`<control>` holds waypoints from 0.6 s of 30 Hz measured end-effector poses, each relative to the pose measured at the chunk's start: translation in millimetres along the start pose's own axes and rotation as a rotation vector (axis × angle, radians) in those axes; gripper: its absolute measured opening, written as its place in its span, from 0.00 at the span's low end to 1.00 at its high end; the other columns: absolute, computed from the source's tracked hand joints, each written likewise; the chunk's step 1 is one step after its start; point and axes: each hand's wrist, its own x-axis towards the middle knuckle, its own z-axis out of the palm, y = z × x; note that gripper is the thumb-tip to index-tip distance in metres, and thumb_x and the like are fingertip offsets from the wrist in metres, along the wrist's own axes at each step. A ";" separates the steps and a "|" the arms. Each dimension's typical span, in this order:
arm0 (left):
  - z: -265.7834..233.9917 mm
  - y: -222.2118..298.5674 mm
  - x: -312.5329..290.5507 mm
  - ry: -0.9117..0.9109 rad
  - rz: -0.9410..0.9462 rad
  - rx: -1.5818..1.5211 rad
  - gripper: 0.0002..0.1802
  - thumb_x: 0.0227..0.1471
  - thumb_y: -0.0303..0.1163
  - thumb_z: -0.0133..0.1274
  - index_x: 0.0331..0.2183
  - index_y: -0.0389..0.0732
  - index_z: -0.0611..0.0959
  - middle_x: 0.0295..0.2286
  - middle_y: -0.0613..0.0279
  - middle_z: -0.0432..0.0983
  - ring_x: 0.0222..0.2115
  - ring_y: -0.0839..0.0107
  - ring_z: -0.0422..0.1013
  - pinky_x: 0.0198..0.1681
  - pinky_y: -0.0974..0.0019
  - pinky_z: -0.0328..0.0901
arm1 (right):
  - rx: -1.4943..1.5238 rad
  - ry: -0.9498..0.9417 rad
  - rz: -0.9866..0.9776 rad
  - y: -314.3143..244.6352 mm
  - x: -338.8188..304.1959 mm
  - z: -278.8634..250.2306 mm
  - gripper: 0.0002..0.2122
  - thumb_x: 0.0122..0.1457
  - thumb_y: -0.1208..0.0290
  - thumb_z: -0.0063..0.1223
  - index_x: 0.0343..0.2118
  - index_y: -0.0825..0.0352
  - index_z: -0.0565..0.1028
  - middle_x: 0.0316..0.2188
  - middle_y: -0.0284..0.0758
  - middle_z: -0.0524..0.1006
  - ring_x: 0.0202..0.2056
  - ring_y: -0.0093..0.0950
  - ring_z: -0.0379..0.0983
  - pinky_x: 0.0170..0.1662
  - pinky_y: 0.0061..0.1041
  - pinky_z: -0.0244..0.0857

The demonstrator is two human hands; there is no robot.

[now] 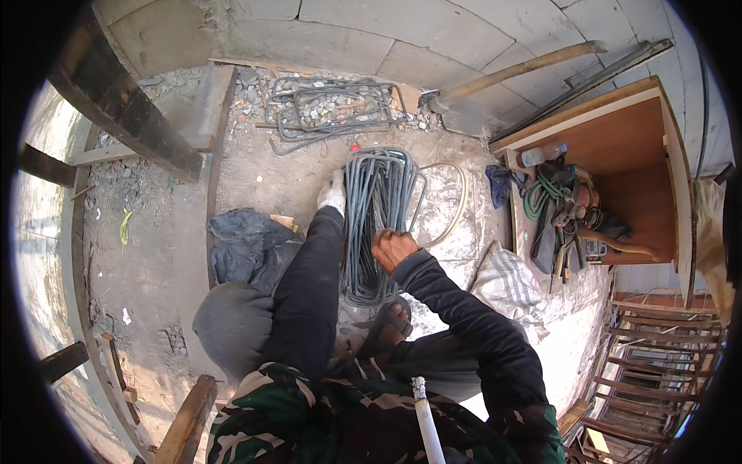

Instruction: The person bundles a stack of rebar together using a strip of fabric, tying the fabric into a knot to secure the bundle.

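Observation:
A thick bundle of bent steel rebar stirrups (379,209), long grey rectangular loops packed side by side, lies on the dusty floor in front of me. My left hand (332,193), in a white glove, rests against the bundle's left side; its fingers are mostly hidden. Over the middle of the bundle is my right hand (393,249), bare, with its fingers curled closed. What they hold, if anything, is hidden under the knuckles. A small red object (355,146) shows at the far end of the bundle.
More loose stirrups (332,104) lie on rubble by the block wall. A shovel (464,116) leans there. At right, a wooden box (634,170) holds tools, green rope and a bottle. A white sack (506,282), a dark plastic bag (251,243) and timber posts (124,100) surround me.

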 end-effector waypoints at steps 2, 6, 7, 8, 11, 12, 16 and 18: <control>-8.2 -5.3 15.1 -0.004 -0.072 -0.041 0.48 0.50 0.68 0.36 0.48 0.29 0.76 0.45 0.33 0.71 0.51 0.45 0.66 0.55 0.56 0.56 | -0.022 0.017 -0.005 -24.1 7.6 -0.9 0.15 0.50 0.69 0.47 0.33 0.78 0.76 0.27 0.50 0.79 0.23 0.32 0.77 0.22 0.29 0.69; -14.8 -0.1 15.6 0.025 -0.024 0.087 0.43 0.51 0.66 0.36 0.49 0.35 0.77 0.46 0.36 0.72 0.50 0.44 0.67 0.54 0.54 0.58 | 0.202 -0.121 0.086 -39.2 9.1 10.9 0.13 0.51 0.69 0.47 0.32 0.75 0.76 0.26 0.45 0.78 0.22 0.31 0.77 0.22 0.30 0.69; -17.2 3.7 14.1 0.045 -0.001 0.148 0.42 0.52 0.65 0.36 0.49 0.36 0.77 0.46 0.37 0.72 0.50 0.45 0.67 0.54 0.54 0.58 | 0.275 -0.072 0.057 -33.6 2.6 6.8 0.11 0.51 0.69 0.48 0.30 0.74 0.76 0.23 0.42 0.78 0.22 0.31 0.76 0.22 0.30 0.68; -13.9 10.8 9.3 0.054 0.023 0.209 0.41 0.52 0.64 0.36 0.50 0.37 0.76 0.46 0.37 0.72 0.50 0.45 0.66 0.54 0.53 0.58 | 0.344 -0.029 0.039 -28.4 -5.0 5.6 0.10 0.51 0.69 0.48 0.29 0.72 0.76 0.20 0.38 0.77 0.21 0.30 0.76 0.22 0.30 0.67; -3.9 25.1 12.6 0.109 0.069 0.435 0.33 0.56 0.55 0.36 0.50 0.39 0.76 0.47 0.40 0.72 0.50 0.45 0.67 0.53 0.51 0.60 | 0.019 -0.124 0.238 -40.9 -4.7 13.1 0.10 0.50 0.69 0.48 0.28 0.71 0.76 0.19 0.37 0.75 0.21 0.29 0.73 0.21 0.30 0.65; -11.1 20.4 30.5 0.182 0.129 0.474 0.30 0.57 0.53 0.36 0.50 0.41 0.76 0.47 0.40 0.72 0.49 0.45 0.67 0.53 0.51 0.60 | -0.001 -0.078 0.236 -43.0 2.6 14.8 0.10 0.49 0.69 0.49 0.28 0.71 0.76 0.19 0.36 0.75 0.20 0.29 0.73 0.21 0.30 0.64; 10.3 20.1 70.8 -0.273 0.385 0.639 0.23 0.60 0.45 0.37 0.50 0.45 0.75 0.43 0.47 0.76 0.45 0.49 0.70 0.49 0.55 0.63 | -0.072 -0.063 0.311 -35.3 -3.8 24.9 0.11 0.49 0.68 0.49 0.29 0.71 0.78 0.23 0.38 0.74 0.27 0.31 0.70 0.26 0.29 0.59; 1.4 7.3 101.8 -0.417 0.449 0.459 0.22 0.61 0.45 0.38 0.49 0.45 0.76 0.41 0.51 0.77 0.43 0.54 0.72 0.47 0.57 0.64 | -0.077 0.012 0.269 -35.5 -1.3 14.8 0.11 0.49 0.68 0.49 0.27 0.70 0.78 0.26 0.39 0.74 0.32 0.32 0.68 0.29 0.31 0.57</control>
